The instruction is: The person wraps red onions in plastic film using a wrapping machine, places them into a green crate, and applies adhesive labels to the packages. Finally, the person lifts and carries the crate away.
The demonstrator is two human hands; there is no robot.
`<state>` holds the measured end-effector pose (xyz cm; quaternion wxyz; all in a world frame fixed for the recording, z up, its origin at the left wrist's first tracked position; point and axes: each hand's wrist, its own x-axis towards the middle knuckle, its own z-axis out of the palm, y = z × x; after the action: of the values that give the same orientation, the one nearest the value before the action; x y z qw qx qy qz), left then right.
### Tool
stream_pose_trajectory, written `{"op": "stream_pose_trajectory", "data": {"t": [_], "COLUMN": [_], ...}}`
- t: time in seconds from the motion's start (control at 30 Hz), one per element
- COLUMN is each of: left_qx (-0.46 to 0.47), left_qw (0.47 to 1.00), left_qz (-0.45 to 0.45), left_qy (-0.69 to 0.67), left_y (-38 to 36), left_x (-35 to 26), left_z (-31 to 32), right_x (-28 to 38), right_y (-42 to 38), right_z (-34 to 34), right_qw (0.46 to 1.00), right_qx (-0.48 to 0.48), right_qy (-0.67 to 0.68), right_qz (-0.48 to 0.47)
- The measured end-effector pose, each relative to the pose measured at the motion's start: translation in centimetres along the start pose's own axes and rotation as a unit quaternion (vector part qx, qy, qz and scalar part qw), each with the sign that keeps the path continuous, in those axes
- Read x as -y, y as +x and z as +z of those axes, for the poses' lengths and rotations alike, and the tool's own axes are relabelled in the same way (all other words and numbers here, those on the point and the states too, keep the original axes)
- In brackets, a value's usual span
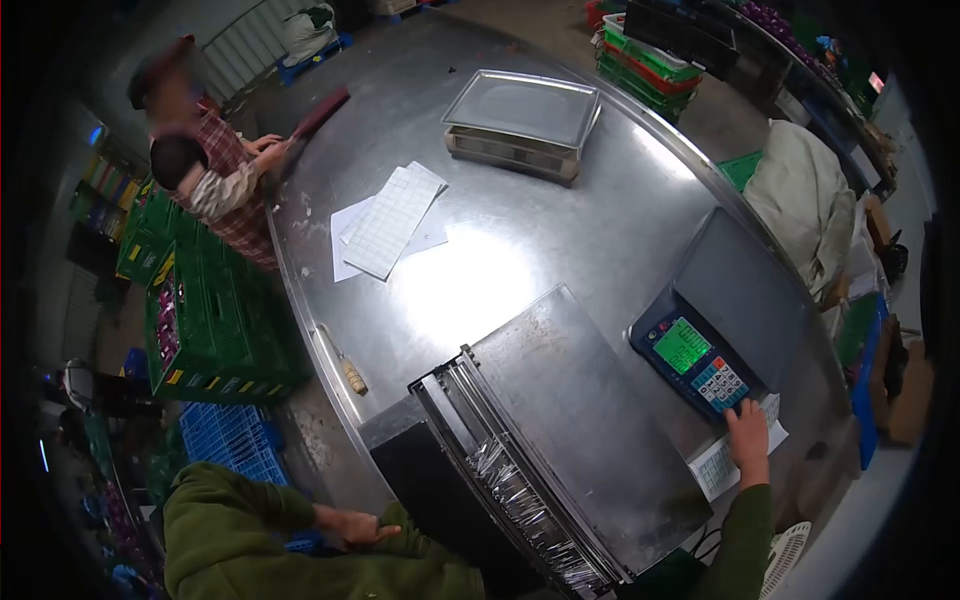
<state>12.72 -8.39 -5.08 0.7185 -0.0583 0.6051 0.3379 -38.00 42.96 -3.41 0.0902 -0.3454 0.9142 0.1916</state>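
Note:
My right hand (748,440) reaches to the lower edge of the keypad on a digital scale (725,385), fingers stretched out and nothing held. The scale's display glows green, and its dark weighing plate (750,295) lies behind the keypad. Partly under my right hand is a sheet of gridded paper (715,472). My left hand (352,527) rests low on the left by my lap, loosely curled, with nothing visible in it. Between my hands stands a metal machine (580,410) with a flat top and an open slot full of shiny strips (520,500).
Gridded sheets (392,220) lie mid-table. A second scale with a metal tray (525,105) stands at the back. A wooden-handled tool (350,372) lies near the left edge. Across the table, a person in a plaid garment (225,150) holds a dark red flat object (320,112). Green crates (225,320) stand left.

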Motion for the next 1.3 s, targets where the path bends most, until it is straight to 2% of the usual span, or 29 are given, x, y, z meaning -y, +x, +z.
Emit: {"op": "stream_pose_trajectory", "data": {"t": [0.07, 0.1, 0.13, 0.17, 0.2, 0.27, 0.33, 0.4, 0.43, 0.5, 0.57, 0.6, 0.67, 0.73, 0.77, 0.8, 0.83, 0.87, 0.9, 0.97, 1.0, 1.07, 1.1, 1.17, 1.2, 1.27, 1.3], "left_qx": [-0.036, -0.035, -0.064, -0.093, -0.095, -0.185, -0.215, -0.240, -0.220, -0.200, -0.188, -0.187, -0.083, -0.132, -0.167, -0.200, -0.234, -0.265, -0.354, -0.501, -0.560, -0.614, -0.608, -0.606, -0.601, -0.479, -0.395], "left_qw": [0.990, 0.991, 0.992, 0.990, 0.991, 0.975, 0.967, 0.958, 0.959, 0.958, 0.936, 0.935, 0.921, 0.909, 0.900, 0.883, 0.860, 0.832, 0.766, 0.617, 0.540, 0.415, 0.413, 0.402, 0.400, 0.516, 0.593], "left_qz": [0.008, 0.007, -0.034, -0.074, -0.072, -0.027, -0.037, -0.048, -0.019, 0.012, 0.087, 0.088, 0.158, 0.265, 0.328, 0.389, 0.435, 0.478, 0.524, 0.588, 0.608, 0.652, 0.658, 0.664, 0.670, 0.699, 0.697], "left_qy": [0.134, 0.130, 0.101, 0.072, 0.068, 0.117, 0.131, 0.147, 0.177, 0.206, 0.286, 0.287, 0.346, 0.294, 0.234, 0.171, 0.132, 0.093, 0.117, 0.150, 0.158, 0.160, 0.161, 0.172, 0.174, 0.123, 0.080], "left_y": [-1.1, -1.7, -2.9, -3.6, -3.8, -3.9, -3.3, -3.5, -4.4, -6.0, -7.8, -8.9, -11.8, -13.6, -14.5, -15.1, -15.2, -15.2, -15.1, -16.0, -17.2, -19.1, -20.2, -21.9, -21.7, -20.8, -20.5], "left_x": [-1.1, -2.2, -4.3, -5.5, -5.7, -5.9, -6.2, -7.1, -8.1, -9.7, -11.1, -12.1, -15.0, -16.5, -17.6, -18.8, -20.1, -21.7, -23.4, -27.2, -29.2, -32.0, -32.7, -33.6, -33.7, -33.1, -32.5], "left_z": [-0.1, -0.6, -1.5, -1.9, -1.6, -1.1, -0.4, -0.3, -0.7, -1.6, -2.5, -3.5, -6.6, -8.4, -9.4, -10.4, -11.1, -11.6, -11.7, -11.3, -10.9, -9.9, -9.0, -7.2, -6.2, -4.8, -4.5], "right_x": [0.3, 0.2, 0.2, 0.5, 0.7, 0.9, 0.9, 1.0, 1.3, 1.0, 0.2, -0.3, -1.3, -2.9, -4.2, -4.8, -5.1, -5.4, -4.7, 0.1, 2.6, 8.0, 10.2, 13.9, 15.4, 17.3, 18.3], "right_y": [0.2, 0.3, 0.3, -0.2, -0.5, -0.9, -1.0, -1.2, -1.4, -1.7, -2.1, -2.9, -5.0, -7.5, -8.8, -10.0, -11.3, -12.7, -13.8, -15.0, -16.1, -18.3, -19.3, -21.0, -21.3, -22.3, -22.8], "right_z": [0.1, 0.3, 0.4, 0.3, 0.7, 2.2, 4.0, 5.3, 5.2, 6.4, 6.6, 6.4, 4.9, 2.6, 1.0, -0.3, -1.6, -3.2, -7.2, -18.8, -23.0, -29.6, -31.9, -35.2, -35.4, -36.1, -35.8], "right_qw": [0.999, 0.999, 0.996, 0.995, 0.995, 0.995, 0.993, 0.997, 0.997, 0.997, 0.997, 0.997, 0.998, 0.991, 0.986, 0.986, 0.958, 0.906, 0.905, 0.887, 0.887, 0.915, 0.915, 0.936, 0.924, 0.916, 0.916], "right_qx": [-0.027, 0.007, 0.039, 0.028, 0.026, 0.019, -0.021, 0.011, -0.025, -0.021, -0.017, -0.022, -0.024, -0.122, -0.108, -0.110, -0.253, -0.390, -0.391, -0.369, -0.370, -0.301, -0.302, -0.189, -0.191, -0.151, -0.156], "right_qy": [0.012, 0.012, 0.009, -0.011, -0.014, -0.010, -0.013, 0.001, -0.008, -0.006, -0.003, 0.003, 0.006, 0.058, 0.127, 0.122, 0.096, 0.066, 0.057, 0.242, 0.234, 0.242, 0.237, 0.294, 0.324, 0.359, 0.357], "right_qz": [-0.016, -0.044, -0.074, -0.092, -0.096, -0.093, -0.119, -0.076, -0.075, -0.075, -0.073, -0.072, -0.064, -0.010, 0.026, 0.033, 0.094, 0.152, 0.158, 0.139, 0.145, 0.114, 0.122, -0.022, -0.061, -0.099, -0.095]}}
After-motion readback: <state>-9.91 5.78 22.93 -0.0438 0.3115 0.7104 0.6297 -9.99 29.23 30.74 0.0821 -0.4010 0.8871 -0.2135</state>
